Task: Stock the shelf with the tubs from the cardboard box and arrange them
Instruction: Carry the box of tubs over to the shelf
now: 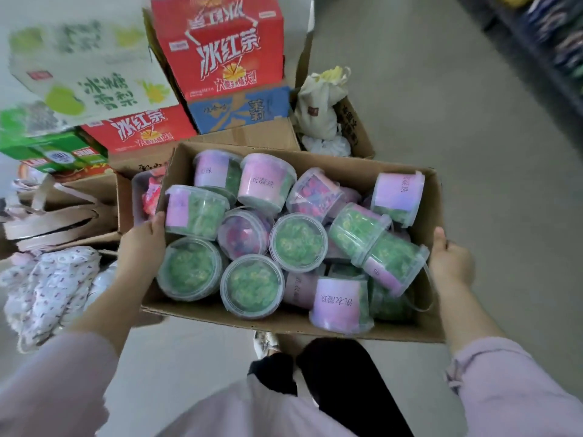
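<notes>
An open cardboard box (pixel 353 171) is held up in front of me, above the floor. It is packed with several clear plastic tubs (pixel 298 241) with pink-purple labels, most holding green beads and a few holding red and pink ones. Some tubs stand upright and others lie on their sides. My left hand (pixel 142 244) grips the box's left wall, thumb over the rim. At the opposite wall, my right hand (pixel 449 263) has its thumb hooked over the edge. The shelf (pixel 555 36) shows only as a blurred dark strip at the top right.
Red, blue, green and white drink cartons (pixel 217 48) are stacked on the floor beyond the box at the left. A smaller open box with a cloth bag (pixel 320 105) stands behind. Sandals and patterned fabric (pixel 47 285) lie at the left. Grey floor stretches to the right.
</notes>
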